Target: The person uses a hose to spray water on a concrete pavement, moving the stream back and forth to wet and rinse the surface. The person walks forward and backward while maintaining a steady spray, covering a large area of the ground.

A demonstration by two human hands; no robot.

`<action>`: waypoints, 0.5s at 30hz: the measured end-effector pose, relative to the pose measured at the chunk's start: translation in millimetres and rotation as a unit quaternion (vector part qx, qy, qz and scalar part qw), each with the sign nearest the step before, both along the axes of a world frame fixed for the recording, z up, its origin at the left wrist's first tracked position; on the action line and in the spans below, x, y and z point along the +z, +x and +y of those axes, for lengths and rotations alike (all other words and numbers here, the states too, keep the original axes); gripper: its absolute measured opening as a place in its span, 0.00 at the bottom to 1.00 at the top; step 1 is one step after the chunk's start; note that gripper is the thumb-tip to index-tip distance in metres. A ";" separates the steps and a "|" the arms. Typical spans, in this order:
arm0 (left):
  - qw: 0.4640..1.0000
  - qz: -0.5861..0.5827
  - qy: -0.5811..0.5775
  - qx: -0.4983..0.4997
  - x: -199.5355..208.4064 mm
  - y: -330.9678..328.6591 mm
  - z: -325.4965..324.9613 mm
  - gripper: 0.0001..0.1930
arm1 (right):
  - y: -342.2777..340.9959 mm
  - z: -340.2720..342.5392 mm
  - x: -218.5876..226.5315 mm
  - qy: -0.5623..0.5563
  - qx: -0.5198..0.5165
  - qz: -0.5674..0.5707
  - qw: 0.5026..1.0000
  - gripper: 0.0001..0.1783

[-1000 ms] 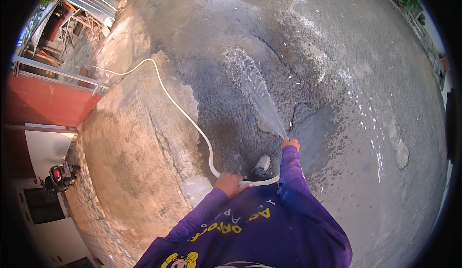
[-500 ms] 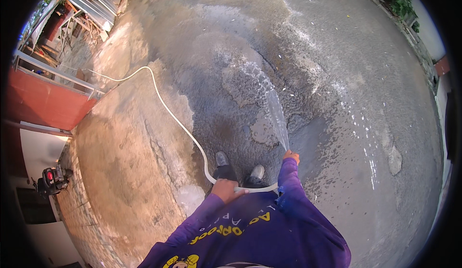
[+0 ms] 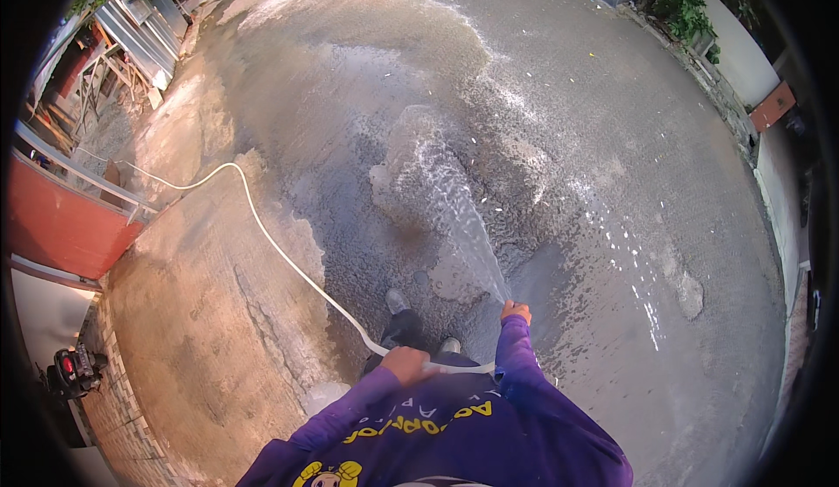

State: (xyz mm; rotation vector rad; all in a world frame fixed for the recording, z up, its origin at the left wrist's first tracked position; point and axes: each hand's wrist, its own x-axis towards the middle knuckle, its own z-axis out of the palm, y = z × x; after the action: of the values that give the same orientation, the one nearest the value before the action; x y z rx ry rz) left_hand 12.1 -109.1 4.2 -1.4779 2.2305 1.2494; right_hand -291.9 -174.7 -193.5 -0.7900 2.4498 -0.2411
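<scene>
A pale cream garden hose (image 3: 297,270) trails over the ground from the far left and bends across my body. My left hand (image 3: 406,365) is closed around it at waist height. Farther forward and to the right, my right hand (image 3: 516,312) grips the hose near its outlet, where the fingers hide the end. From there a fanned stream of water (image 3: 468,220) shoots forward onto the wet, dark pavement (image 3: 358,225). My shoe (image 3: 398,301) stands on the wet patch, just ahead of my left hand.
A red-and-white low wall (image 3: 70,220) lines the left side, with a motorbike (image 3: 74,372) below it. Corrugated metal sheets (image 3: 140,37) and timber stand at the far left. Plants (image 3: 686,15) and a pale wall (image 3: 734,54) border the right. Dry tan concrete (image 3: 192,303) lies left.
The view has shifted, so the ground and hose appear farther left. The water has widened into a broader spray. One foot has stepped forward relative to the other. Both hands keep their hold.
</scene>
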 end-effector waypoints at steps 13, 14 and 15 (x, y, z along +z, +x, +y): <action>0.998 0.062 -0.001 -0.031 13.3 55.0 -109.4 0.32 | 36.0 -86.9 8.8 0.046 -0.005 -0.002 0.999 0.23; 0.997 0.072 -0.003 -0.028 8.7 59.3 -113.4 0.32 | 39.3 -90.4 8.4 0.049 -0.021 0.001 0.999 0.23; 0.996 0.082 -0.006 -0.025 3.8 63.0 -117.7 0.32 | 41.6 -94.3 9.6 0.055 -0.020 0.002 0.998 0.23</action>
State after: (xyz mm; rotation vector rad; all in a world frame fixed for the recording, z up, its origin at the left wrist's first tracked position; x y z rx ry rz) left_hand 75.1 -226.7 8.0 -1.3592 2.3670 1.3899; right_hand -250.3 -269.0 -183.9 -0.6951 2.4601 -0.1174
